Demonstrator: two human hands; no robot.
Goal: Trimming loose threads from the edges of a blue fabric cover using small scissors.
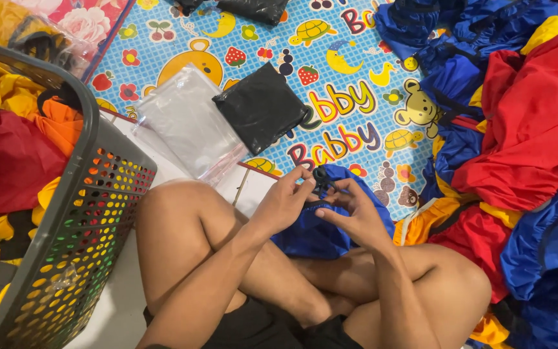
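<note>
Far left: a grey perforated plastic laundry basket point(92, 194) stands tilted, filled with crumpled red, yellow and orange fabric pieces point(8, 155). Beside it, on the colourful cartoon-printed play mat point(356, 84), lie a stack of clear flat plastic bags point(185, 123) and, touching its right edge, a folded black fabric packet point(261, 106); a second black packet point(253, 10) shows at the top edge. Centre: the person sits cross-legged. The left hand point(285, 200) and right hand point(353, 213) meet over a bunched blue fabric piece point(318, 232) resting in the lap; the fingertips of both pinch a small black cord fitting point(321, 176) at the blue piece's upper edge, the left from the side, the right from below. Right: a loose heap of blue, red and yellow fabric pieces point(524, 129) covers the mat. Judged from the layout, two black packets lie finished, one blue piece is in hand, and the large heap is unhandled.
</note>
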